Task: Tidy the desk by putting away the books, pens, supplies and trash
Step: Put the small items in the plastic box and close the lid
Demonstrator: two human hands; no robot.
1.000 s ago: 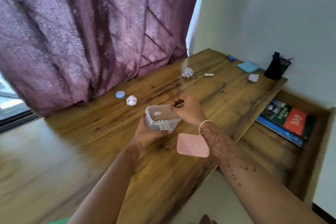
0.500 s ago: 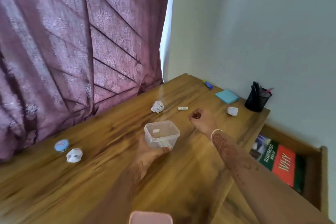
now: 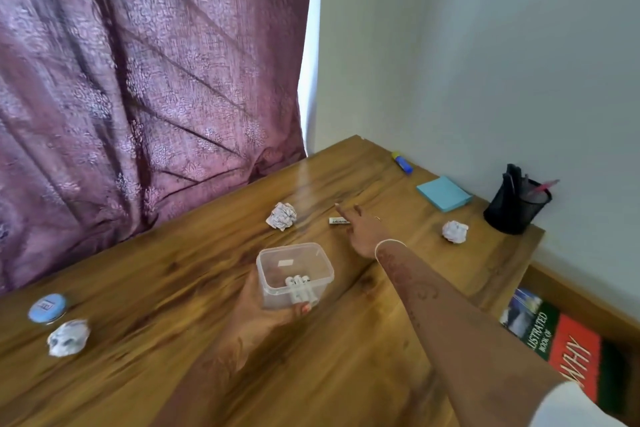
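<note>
Head view: nearest, at the lower right, a white sleeve (image 3: 571, 406) ends the right forearm; beside it, on a lower shelf off the desk's right edge, books (image 3: 561, 347) lie flat, the top one with a red and green cover.

The left hand (image 3: 263, 315) grasps a clear plastic container (image 3: 294, 274) from below and behind, fingers curled round its base and one painted nail showing at the front wall; the container has no lid on it, sits just over the wooden desk (image 3: 173, 288), and holds a few small white cylinders (image 3: 299, 284); whether it touches the wood cannot be told.

At the near left edge lie a crumpled paper ball (image 3: 68, 337) and, just behind it, a round blue lid or tin (image 3: 46, 307).

Farther on, the right hand (image 3: 363, 229) is stretched forward, released, fingers straight and spread, a thin bangle (image 3: 389, 243) at the wrist; its fingertips lie at a small white labelled stick (image 3: 337, 220) lying on the desk; contact cannot be made out.

Left of the stick sits a second paper ball (image 3: 281, 216); a third paper ball (image 3: 454, 231) lies well to the right, near a black mesh pen holder (image 3: 516, 204) with pens in it; a blue sticky-note pad (image 3: 444, 193) lies left of the holder, and a small blue and yellow tube (image 3: 401, 162) lies against the wall (image 3: 485, 45); a purple patterned curtain (image 3: 138, 80) hangs behind the desk.
</note>
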